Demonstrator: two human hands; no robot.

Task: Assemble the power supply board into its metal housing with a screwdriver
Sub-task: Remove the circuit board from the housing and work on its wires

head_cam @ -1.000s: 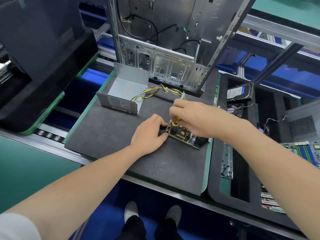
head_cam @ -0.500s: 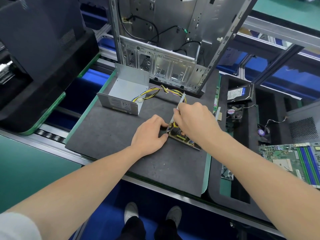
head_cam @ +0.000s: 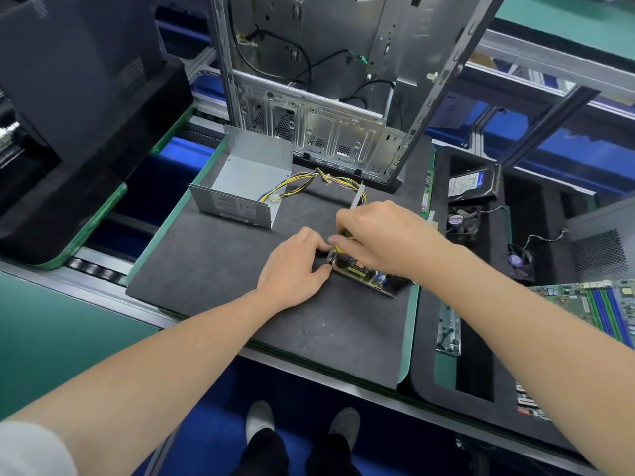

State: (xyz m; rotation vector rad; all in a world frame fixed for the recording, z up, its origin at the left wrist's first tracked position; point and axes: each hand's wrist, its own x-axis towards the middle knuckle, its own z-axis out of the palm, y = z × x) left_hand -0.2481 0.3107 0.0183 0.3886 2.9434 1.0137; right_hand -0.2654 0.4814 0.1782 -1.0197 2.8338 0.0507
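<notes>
The person is standing at the bench [head_cam: 206,286], working both hands over the power supply board [head_cam: 360,271]. The board is lying near the right edge of the bench, well apart from the open metal housing [head_cam: 247,180], which is sitting further back to the left. The left hand [head_cam: 295,266] is curling in at the board's left end, thumb and forefinger pinching its near corner. The right hand [head_cam: 381,235] is arching over the top, fingers bent down on the far edge near that same end. They are blurring, so I am reading this as a grip on the board; what lies under the tips is hidden. A thin grey strip [head_cam: 357,197] is poking up behind the knuckles, and I cannot tell whether it is the screwdriver. A yellow-and-black wire bundle [head_cam: 299,183] is running between the housing and the right hand. I am judging the board to be light and stiff but fragile, its top crowded with components. It is asking to be held by its bare edges and corners, with the wires carried along so they are not tugging. A computer chassis [head_cam: 326,97] is standing upright behind.
</notes>
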